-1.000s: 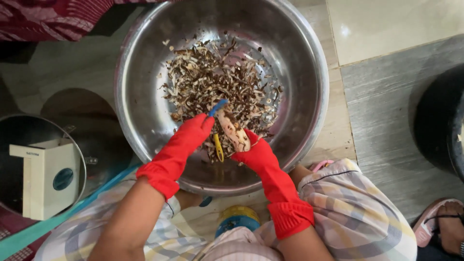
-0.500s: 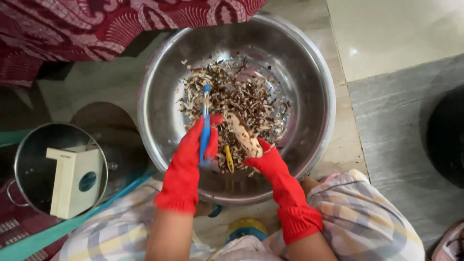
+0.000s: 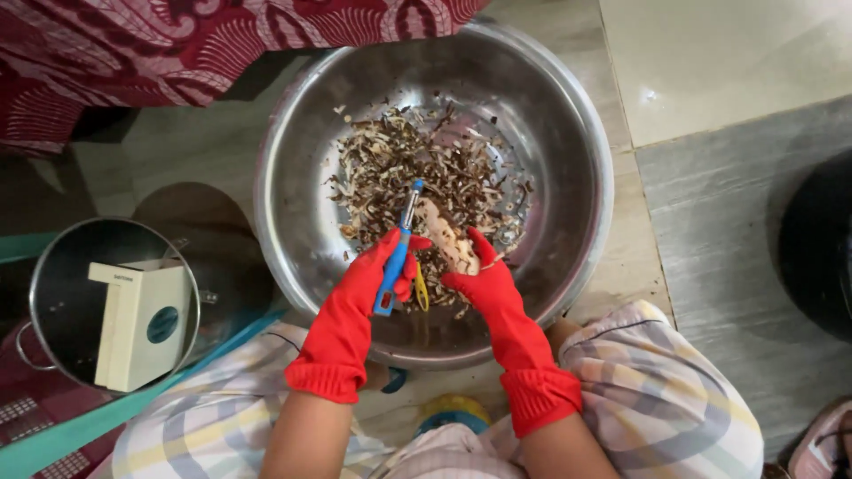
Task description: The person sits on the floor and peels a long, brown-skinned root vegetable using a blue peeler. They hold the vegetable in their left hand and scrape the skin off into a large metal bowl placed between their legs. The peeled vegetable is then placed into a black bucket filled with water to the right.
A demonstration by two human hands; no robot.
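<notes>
Both of my hands wear red rubber gloves and work over a large steel bowl (image 3: pixel 568 115). My left hand (image 3: pixel 368 293) grips a blue-handled peeler (image 3: pixel 397 253), its blade end pointing up and touching a pale, partly peeled root (image 3: pixel 444 238). My right hand (image 3: pixel 484 284) holds that root from below, over a heap of brown and pale peelings (image 3: pixel 435 168) in the bowl's middle. A small yellow object (image 3: pixel 422 291) shows between my two hands.
A lidded steel pot (image 3: pixel 67 257) with a cream box (image 3: pixel 142 324) resting on it stands at the left. Red patterned cloth (image 3: pixel 177 44) fills the top left. A dark round object (image 3: pixel 821 248) sits at the right edge on grey floor tiles. My checked trousers (image 3: pixel 674 399) frame the bottom.
The view has shifted, so the bowl sits further right. My left hand has turned the peeler upright against the root; the right hand keeps its hold.
</notes>
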